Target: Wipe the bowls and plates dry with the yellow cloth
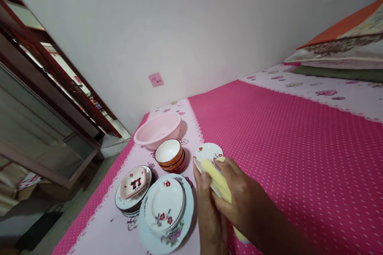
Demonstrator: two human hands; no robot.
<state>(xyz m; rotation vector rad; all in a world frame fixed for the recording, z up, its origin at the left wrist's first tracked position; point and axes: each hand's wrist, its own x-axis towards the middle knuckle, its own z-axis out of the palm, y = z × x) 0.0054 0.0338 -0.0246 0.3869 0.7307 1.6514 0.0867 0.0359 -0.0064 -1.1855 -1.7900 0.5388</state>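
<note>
In front of me, my left hand (206, 203) is closed on a white dish (216, 189), mostly hidden by my fingers and a cloth. My right hand (243, 191) grips a yellow cloth (220, 180) and presses it against that dish. Just beyond my fingertips lies a small white plate (208, 150) with red flowers. To the left, white flowered plates (164, 203) rest on a larger oval platter (149, 237). Beside these is another stack of plates (121, 201), topped by a pink-rimmed square dish (134, 183).
Several brown-orange bowls (168, 153) are nested behind the plates, with a pink basin (157, 129) past them by the wall. Everything sits on a pink dotted bedspread (269, 135). Folded bedding (341, 57) is piled at the far right. The bed's left edge drops to the floor near a door (56, 63).
</note>
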